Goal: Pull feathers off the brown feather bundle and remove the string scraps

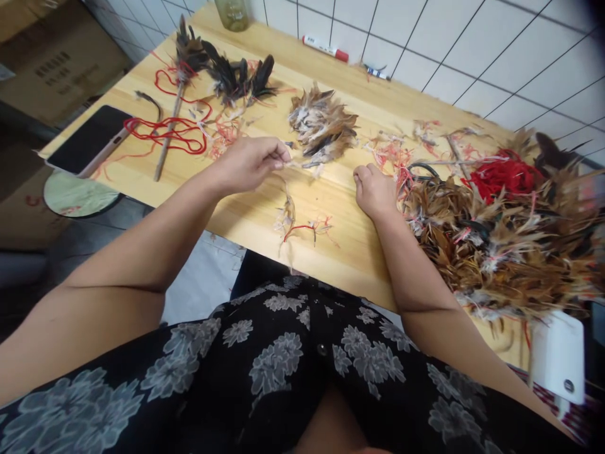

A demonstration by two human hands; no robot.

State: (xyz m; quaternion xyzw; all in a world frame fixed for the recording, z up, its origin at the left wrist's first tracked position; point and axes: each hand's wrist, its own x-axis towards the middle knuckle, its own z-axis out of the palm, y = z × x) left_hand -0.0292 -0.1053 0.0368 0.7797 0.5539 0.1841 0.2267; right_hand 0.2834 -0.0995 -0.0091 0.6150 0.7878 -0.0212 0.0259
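Note:
My left hand point(255, 162) is over the wooden table, thumb and fingers pinched together. A pale wisp, apparently a small feather, shows at its fingertips, slightly blurred. Just beyond them lies a loose heap of brown and white feathers point(324, 123). My right hand point(375, 189) rests on the table with its fingers curled in; whether anything is inside them is hidden. Beside it, on the right, spreads a large pile of brown feather bundles point(501, 246). Between me and both hands lies a scrap of feather with red thread point(302, 228).
Red cord point(174, 137) crosses a stick with dark feathers point(170, 129), near a phone point(87, 140) and black feather tufts point(239, 79). Red yarn point(503, 176) sits on the feather pile. A marker point(326, 48) and jar point(232, 14) stand near the tiled wall. Boxes point(57, 69) are left.

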